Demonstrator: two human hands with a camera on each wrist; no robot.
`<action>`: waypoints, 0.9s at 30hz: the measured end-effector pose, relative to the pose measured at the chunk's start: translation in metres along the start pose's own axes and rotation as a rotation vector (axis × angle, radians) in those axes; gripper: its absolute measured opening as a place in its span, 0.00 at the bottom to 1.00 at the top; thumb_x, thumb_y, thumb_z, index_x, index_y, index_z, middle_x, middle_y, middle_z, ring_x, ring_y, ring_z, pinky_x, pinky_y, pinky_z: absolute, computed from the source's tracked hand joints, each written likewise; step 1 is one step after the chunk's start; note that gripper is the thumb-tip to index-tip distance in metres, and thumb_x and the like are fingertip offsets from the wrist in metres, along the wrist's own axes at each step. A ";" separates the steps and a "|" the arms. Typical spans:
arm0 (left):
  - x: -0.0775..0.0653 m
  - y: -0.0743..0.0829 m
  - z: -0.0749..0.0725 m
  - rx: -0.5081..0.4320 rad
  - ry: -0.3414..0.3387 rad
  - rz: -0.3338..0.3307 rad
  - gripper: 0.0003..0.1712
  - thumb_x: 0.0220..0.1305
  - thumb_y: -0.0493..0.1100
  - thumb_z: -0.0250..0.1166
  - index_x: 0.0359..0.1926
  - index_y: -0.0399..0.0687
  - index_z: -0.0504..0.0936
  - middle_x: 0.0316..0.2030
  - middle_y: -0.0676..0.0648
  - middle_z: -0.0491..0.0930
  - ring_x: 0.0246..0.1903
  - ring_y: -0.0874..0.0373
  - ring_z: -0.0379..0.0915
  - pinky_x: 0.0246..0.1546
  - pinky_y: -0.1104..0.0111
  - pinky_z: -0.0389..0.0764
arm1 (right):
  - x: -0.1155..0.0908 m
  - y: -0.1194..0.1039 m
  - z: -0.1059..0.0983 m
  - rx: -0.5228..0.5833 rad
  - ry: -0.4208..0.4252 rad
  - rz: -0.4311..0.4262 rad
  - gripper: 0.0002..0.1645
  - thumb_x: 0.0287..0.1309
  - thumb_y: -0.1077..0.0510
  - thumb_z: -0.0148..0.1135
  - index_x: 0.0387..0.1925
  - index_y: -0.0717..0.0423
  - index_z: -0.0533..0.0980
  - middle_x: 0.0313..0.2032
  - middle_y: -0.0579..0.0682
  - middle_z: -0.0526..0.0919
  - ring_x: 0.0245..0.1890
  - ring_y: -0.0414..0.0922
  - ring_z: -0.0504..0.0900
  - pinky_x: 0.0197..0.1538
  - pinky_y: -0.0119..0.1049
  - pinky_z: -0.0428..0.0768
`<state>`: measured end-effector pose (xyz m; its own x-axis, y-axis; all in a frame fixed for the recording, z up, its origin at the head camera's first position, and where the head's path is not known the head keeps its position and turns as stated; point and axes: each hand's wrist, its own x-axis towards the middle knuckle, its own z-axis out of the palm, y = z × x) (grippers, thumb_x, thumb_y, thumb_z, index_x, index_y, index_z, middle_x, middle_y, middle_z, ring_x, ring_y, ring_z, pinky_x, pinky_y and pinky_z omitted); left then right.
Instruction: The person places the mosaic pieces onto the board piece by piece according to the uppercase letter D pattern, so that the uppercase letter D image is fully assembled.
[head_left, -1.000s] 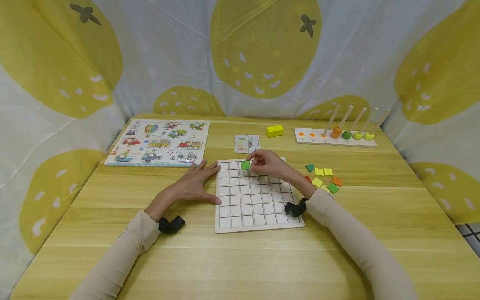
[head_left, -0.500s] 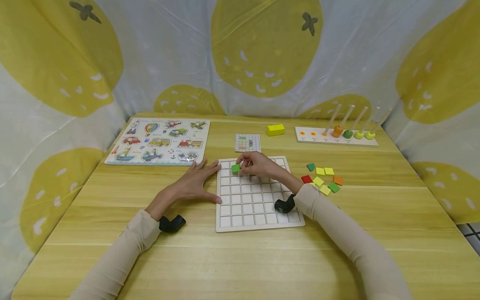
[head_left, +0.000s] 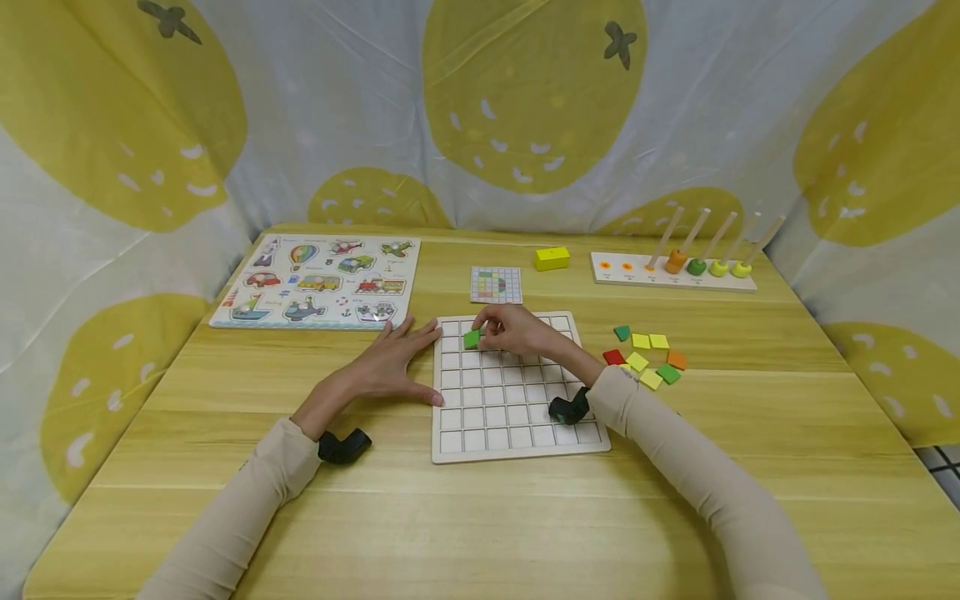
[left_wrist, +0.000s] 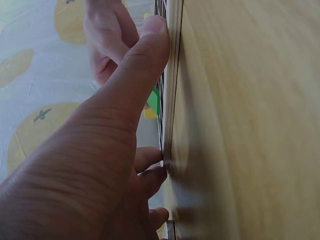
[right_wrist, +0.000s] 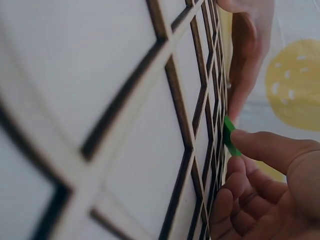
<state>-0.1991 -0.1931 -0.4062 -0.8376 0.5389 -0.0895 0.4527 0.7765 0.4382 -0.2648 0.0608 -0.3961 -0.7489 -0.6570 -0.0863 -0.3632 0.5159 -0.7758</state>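
Note:
A white grid board (head_left: 495, 417) with square cells lies in the middle of the table. Between thumb and fingers my right hand (head_left: 513, 329) pinches a green square tile (head_left: 471, 339) over the upper left cells of the board. In the right wrist view the green tile (right_wrist: 229, 136) stands tilted, its edge right at the grid. My left hand (head_left: 390, 367) is spread along the board's left side, thumb and fingertips at the rim. The left wrist view shows the thumb (left_wrist: 145, 55) against the board's edge, with the green tile (left_wrist: 154, 101) partly hidden behind it.
Loose yellow, green, orange and red tiles (head_left: 649, 380) lie right of the board. Behind it are a coloured pattern card (head_left: 496, 285) and a yellow block (head_left: 552, 258). A vehicle puzzle (head_left: 318, 283) lies at back left, a peg stacker (head_left: 673, 272) at back right.
My right hand has moved left across the board with the green tile, then nearly stopped, the tile a little lower now. The left hand has stayed at the board's edge.

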 end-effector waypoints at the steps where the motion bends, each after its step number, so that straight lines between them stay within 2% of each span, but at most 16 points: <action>1: 0.000 0.000 0.000 0.001 -0.001 -0.001 0.64 0.43 0.75 0.68 0.74 0.48 0.54 0.75 0.46 0.47 0.73 0.38 0.30 0.70 0.43 0.30 | 0.000 0.000 0.000 -0.006 -0.002 -0.001 0.14 0.58 0.62 0.65 0.46 0.59 0.77 0.26 0.49 0.76 0.24 0.41 0.71 0.31 0.30 0.71; 11: -0.001 0.002 -0.002 -0.006 -0.010 -0.007 0.64 0.44 0.73 0.68 0.74 0.47 0.54 0.75 0.45 0.47 0.73 0.38 0.29 0.69 0.43 0.31 | 0.001 0.000 0.003 -0.036 -0.006 -0.023 0.14 0.57 0.63 0.66 0.46 0.60 0.77 0.25 0.49 0.76 0.23 0.40 0.70 0.28 0.29 0.69; 20: 0.000 0.002 0.000 0.002 -0.013 -0.009 0.64 0.44 0.74 0.68 0.74 0.48 0.54 0.75 0.46 0.46 0.73 0.38 0.29 0.70 0.43 0.30 | 0.002 0.001 0.004 -0.099 0.001 -0.025 0.14 0.57 0.61 0.67 0.45 0.57 0.77 0.24 0.48 0.76 0.23 0.40 0.70 0.29 0.29 0.70; 27: -0.001 0.000 0.000 0.006 -0.007 -0.004 0.64 0.43 0.75 0.68 0.74 0.48 0.54 0.75 0.46 0.46 0.73 0.38 0.29 0.69 0.42 0.30 | 0.000 0.001 0.003 -0.090 -0.005 -0.029 0.14 0.58 0.61 0.66 0.46 0.57 0.77 0.25 0.49 0.76 0.23 0.41 0.71 0.29 0.29 0.70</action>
<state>-0.1983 -0.1931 -0.4063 -0.8371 0.5383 -0.0973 0.4517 0.7805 0.4322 -0.2638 0.0595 -0.3987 -0.7345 -0.6752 -0.0679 -0.4334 0.5438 -0.7187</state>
